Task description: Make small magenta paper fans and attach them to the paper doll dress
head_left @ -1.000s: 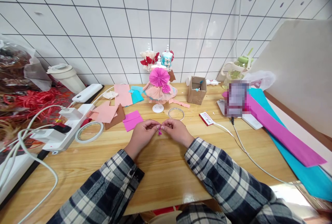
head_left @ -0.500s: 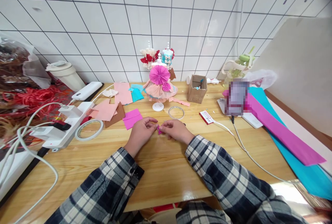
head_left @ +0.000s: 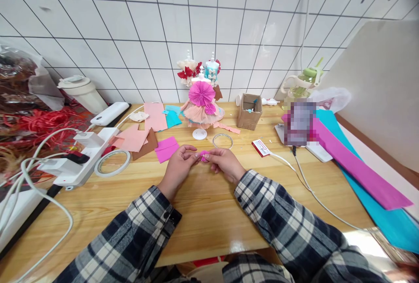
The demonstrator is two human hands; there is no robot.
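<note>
Between my hands is a small piece of folded magenta paper [head_left: 203,157], partly covered by fingers. My left hand [head_left: 181,165] pinches its left side with thumb and index finger. On the other side, my right hand [head_left: 225,163] grips it the same way. Just beyond them stands a mini dress form [head_left: 199,112] on a white round base, wearing a peach ruffled skirt and magenta pleated rosettes. A magenta paper sheet [head_left: 166,148] lies beside my left hand. Behind my right hand rests a thin roll of tape [head_left: 223,141].
Peach paper [head_left: 131,138], a larger tape roll [head_left: 112,163] and a power strip [head_left: 81,178] with cables lie left. A small cardboard box [head_left: 249,112] stands behind right. Further right are a blurred phone [head_left: 299,121], its cable and long paper sheets [head_left: 363,169].
The magenta piece has turned and spread, showing more of its folds between my fingertips. My right hand has shifted up slightly; both hands keep their pinch.
</note>
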